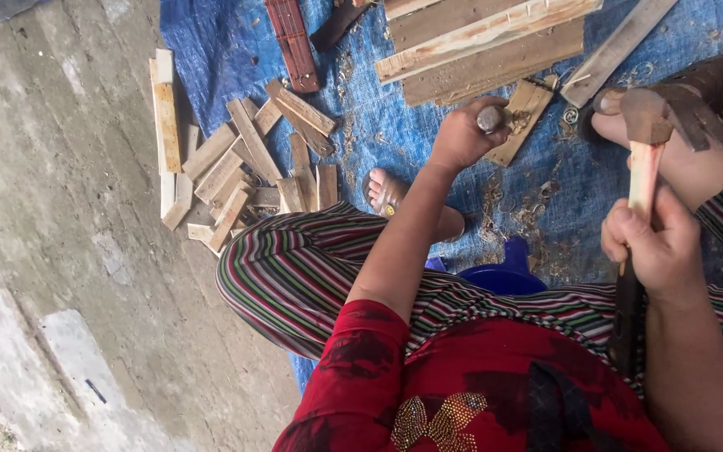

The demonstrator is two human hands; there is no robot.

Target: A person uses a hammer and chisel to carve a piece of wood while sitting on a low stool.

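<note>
You had the stick (pixel 644 180) upright in your right hand (pixel 657 247), fingers wrapped tight around its lower part, thumb pressed along the front, and the pale length of it rose out of your fist to a brown, blunt top near your sandalled foot (pixel 679 109) at the right. A dark strip ran down from under that same fist across your lap; what it was, you couldn't tell from here. Your left hand (pixel 462 134) was out ahead of you, curled closed around a short round handle (pixel 490 118), whose cut end poked out of the fist just above a small flat board (pixel 527 113) on the blue tarp (pixel 395 125). Beyond that hand, longer planks (pixel 483 46) lay stacked across the top of the tarp. Off to the left, a heap of short wood offcuts (pixel 244 167) spilled from the tarp's edge onto the grey concrete floor (pixel 69 251), with a reddish slatted piece (pixel 293 42) lying above them. Your other foot (pixel 387 194) showed between your striped knees, wood shavings (pixel 504 209) lay scattered over the tarp, and a blue plastic stool (pixel 504 272) peeked out beneath you.
</note>
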